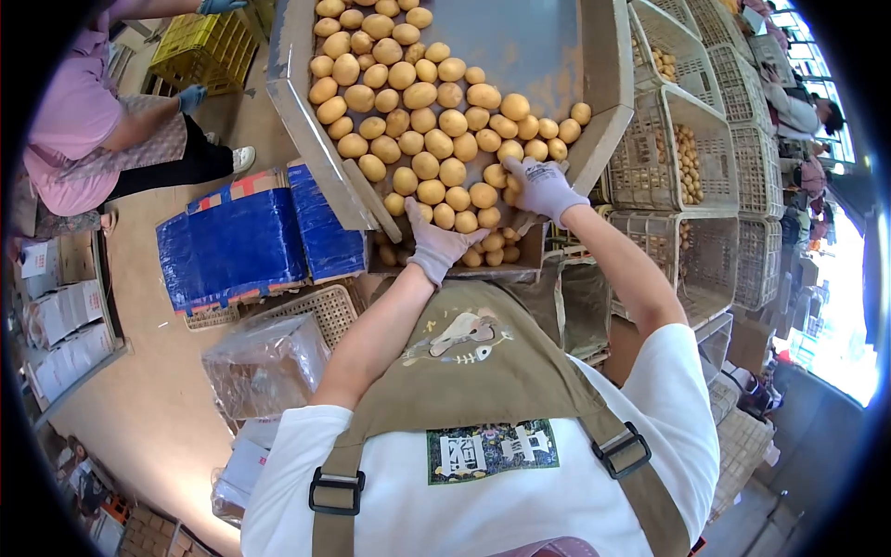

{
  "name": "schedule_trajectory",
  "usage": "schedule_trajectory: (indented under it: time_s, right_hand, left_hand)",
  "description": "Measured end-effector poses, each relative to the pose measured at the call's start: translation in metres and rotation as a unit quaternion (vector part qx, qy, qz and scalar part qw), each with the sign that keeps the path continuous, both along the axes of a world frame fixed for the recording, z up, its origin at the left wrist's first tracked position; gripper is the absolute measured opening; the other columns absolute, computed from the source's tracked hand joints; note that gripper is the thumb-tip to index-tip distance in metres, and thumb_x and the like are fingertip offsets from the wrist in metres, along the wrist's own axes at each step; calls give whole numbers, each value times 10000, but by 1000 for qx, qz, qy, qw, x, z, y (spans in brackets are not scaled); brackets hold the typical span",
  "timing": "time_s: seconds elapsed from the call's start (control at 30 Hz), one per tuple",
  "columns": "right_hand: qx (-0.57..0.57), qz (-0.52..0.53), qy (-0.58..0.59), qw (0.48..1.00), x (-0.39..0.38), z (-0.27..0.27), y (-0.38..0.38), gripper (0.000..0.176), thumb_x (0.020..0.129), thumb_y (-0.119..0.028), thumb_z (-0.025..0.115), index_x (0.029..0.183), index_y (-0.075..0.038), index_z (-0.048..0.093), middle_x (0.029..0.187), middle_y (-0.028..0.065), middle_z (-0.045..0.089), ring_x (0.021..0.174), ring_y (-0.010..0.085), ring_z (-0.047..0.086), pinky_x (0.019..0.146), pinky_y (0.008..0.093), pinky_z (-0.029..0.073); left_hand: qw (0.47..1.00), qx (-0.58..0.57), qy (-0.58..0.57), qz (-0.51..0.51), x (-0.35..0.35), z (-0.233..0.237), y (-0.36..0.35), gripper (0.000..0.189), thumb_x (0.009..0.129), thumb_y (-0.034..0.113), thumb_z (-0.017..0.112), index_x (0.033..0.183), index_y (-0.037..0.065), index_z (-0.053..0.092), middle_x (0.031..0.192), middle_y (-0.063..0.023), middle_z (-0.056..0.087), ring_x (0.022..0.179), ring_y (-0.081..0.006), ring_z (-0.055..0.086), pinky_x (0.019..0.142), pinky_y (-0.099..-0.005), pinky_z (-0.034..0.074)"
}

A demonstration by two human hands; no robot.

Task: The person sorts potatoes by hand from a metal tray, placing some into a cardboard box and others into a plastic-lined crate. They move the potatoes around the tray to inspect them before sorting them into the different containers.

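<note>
Many round yellow potatoes (438, 142) lie on a metal sorting chute (506, 37) with raised side walls. My left hand (438, 243), in a white glove, rests at the chute's lower end with thumb and fingers spread, touching the nearest potatoes. Across from it, my right hand (546, 188), also gloved, reaches in from the right. Its fingers are stretched against potatoes by the right wall, and its fingertips are partly hidden. Below both hands, more potatoes (492, 249) sit in a box-like opening (501, 272) close to my apron (473, 348).
Stacked plastic crates (710, 176), some with potatoes, stand at the right. A blue-wrapped box (237, 249) and a plastic-covered crate (264, 362) are at the left. A co-worker in pink (79, 130) with blue gloves stands near a yellow crate (206, 46).
</note>
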State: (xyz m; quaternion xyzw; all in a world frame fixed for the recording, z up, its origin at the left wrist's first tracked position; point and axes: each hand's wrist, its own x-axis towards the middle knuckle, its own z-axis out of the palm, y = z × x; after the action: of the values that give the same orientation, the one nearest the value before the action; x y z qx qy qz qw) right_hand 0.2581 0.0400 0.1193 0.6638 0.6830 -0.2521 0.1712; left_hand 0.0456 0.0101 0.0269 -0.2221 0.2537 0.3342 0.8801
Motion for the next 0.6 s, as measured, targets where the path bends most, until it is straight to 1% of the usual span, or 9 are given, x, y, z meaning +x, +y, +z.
schedule_trajectory:
  time_s: [0.1, 0.17, 0.2, 0.23, 0.3, 0.4, 0.47, 0.53, 0.6]
  right_hand:
    - [97, -54, 15, 994, -9, -25, -15, 598, 791, -220, 705, 1327, -139, 453, 1162, 212, 605, 1085, 402, 613, 907, 463, 488]
    - [122, -126, 66, 982, -19, -49, -22, 576, 804, -117, 653, 1339, -163, 442, 1196, 222, 578, 1110, 426, 587, 930, 479, 483]
    - [133, -154, 87, 975, -29, -44, -23, 575, 808, -78, 634, 1342, -167, 439, 1201, 224, 573, 1113, 436, 581, 942, 486, 479]
    - [128, -187, 125, 966, -30, -35, -25, 572, 805, -26, 615, 1338, -161, 456, 1201, 224, 573, 1123, 442, 573, 958, 493, 475]
    - [240, -189, 201, 931, -27, -27, -31, 512, 800, -47, 650, 1288, -152, 541, 1196, 214, 582, 1105, 433, 585, 956, 473, 489]
    - [429, -217, 324, 815, -35, 53, -27, 465, 783, -20, 718, 1226, -82, 592, 1196, 187, 604, 1109, 365, 612, 939, 418, 511]
    - [623, -143, 302, 708, -19, 117, -28, 453, 769, 16, 757, 1191, -43, 601, 1202, 164, 607, 1120, 314, 618, 917, 397, 525]
    - [748, -40, 167, 641, 7, 199, -39, 527, 773, -22, 783, 1242, -35, 545, 1230, 157, 582, 1138, 311, 605, 922, 414, 531]
    - [831, -23, 65, 552, 50, 254, -39, 569, 797, -112, 779, 1294, -24, 516, 1274, 178, 563, 1171, 323, 581, 963, 421, 498]
  left_hand:
    - [1000, 1, -11, 14, 3, -6, -1, 971, 853, 837, 358, 1585, 234, 152, 1643, -140, 142, 1487, -464, 163, 1113, -748, 215]
    - [999, 14, -26, 14, 3, -16, -4, 961, 862, 827, 351, 1588, 233, 142, 1642, -132, 153, 1488, -457, 165, 1114, -745, 219]
    - [999, 23, -33, 13, 2, -15, -3, 956, 867, 822, 348, 1589, 232, 137, 1641, -128, 158, 1489, -453, 166, 1114, -744, 221]
    - [996, 73, 36, 21, 6, -13, -5, 936, 882, 801, 336, 1590, 217, 151, 1644, -109, 165, 1495, -427, 170, 1115, -743, 223]
    - [995, 95, -17, 22, 2, -4, -4, 932, 881, 796, 330, 1584, 200, 195, 1646, -86, 191, 1501, -381, 183, 1122, -730, 223]
    - [990, 133, -46, 14, 3, -30, -6, 975, 843, 835, 324, 1584, 210, 222, 1643, -82, 217, 1501, -373, 192, 1136, -721, 203]
    - [992, 108, -60, 13, 5, -25, -3, 992, 825, 857, 318, 1586, 227, 225, 1646, -83, 214, 1501, -383, 190, 1138, -724, 192]
    - [995, 92, -28, -4, 5, -15, -3, 993, 823, 864, 309, 1587, 235, 222, 1650, -81, 200, 1500, -395, 186, 1133, -731, 196]
    - [996, 89, -27, -12, 5, -7, 0, 986, 826, 866, 298, 1586, 243, 221, 1651, -78, 195, 1497, -403, 186, 1127, -735, 208]
